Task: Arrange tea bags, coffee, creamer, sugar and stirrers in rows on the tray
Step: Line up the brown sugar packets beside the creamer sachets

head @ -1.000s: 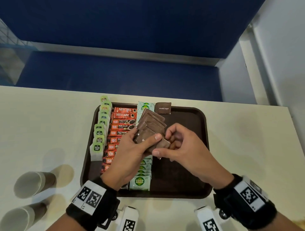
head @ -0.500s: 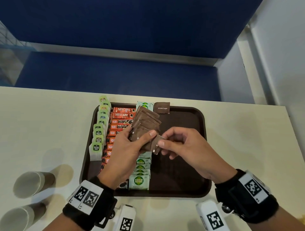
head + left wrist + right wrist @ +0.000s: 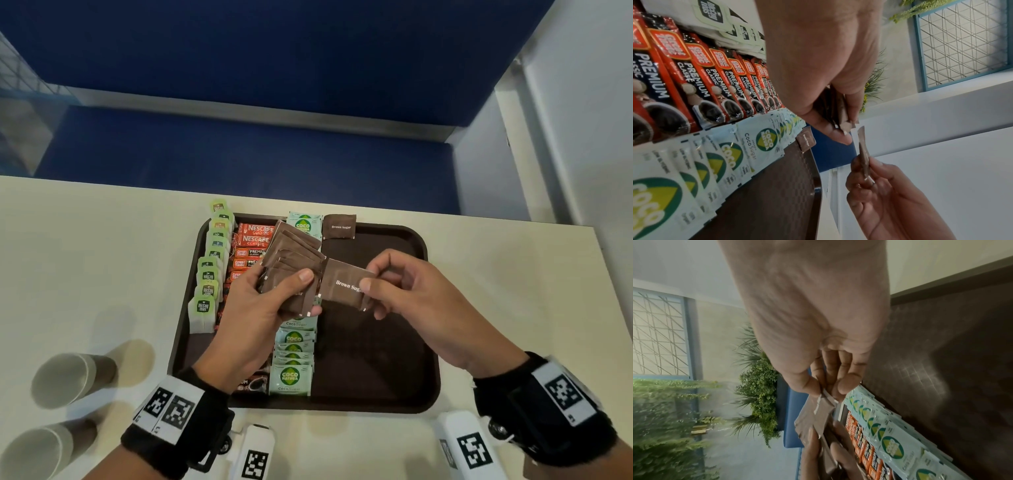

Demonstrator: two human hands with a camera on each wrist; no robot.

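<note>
A dark brown tray [image 3: 404, 404] lies on the cream table. Along it run rows of green tea bags [image 3: 205, 291], red coffee sachets [image 3: 251, 246] and pale Coco Sugar packets [image 3: 291, 377]. One brown sugar packet [image 3: 339, 226] lies at the tray's far edge. My left hand [image 3: 253, 308] grips a fanned stack of brown sugar packets [image 3: 291, 253] above the tray. My right hand [image 3: 404, 287] pinches a single brown sugar packet [image 3: 344, 284] just right of the stack. In the left wrist view that single packet [image 3: 863, 151] stands edge-on, apart from the stack [image 3: 836, 110].
Two paper cups [image 3: 73, 377] [image 3: 37, 448] lie on their sides on the table left of the tray. The tray's right half [image 3: 376, 342] is bare. A blue bench [image 3: 239, 161] runs beyond the table's far edge.
My right hand has pulled one brown sugar packet out of the stack and drawn it to the right, now lying flat with its label up. The left hand still holds the stack.
</note>
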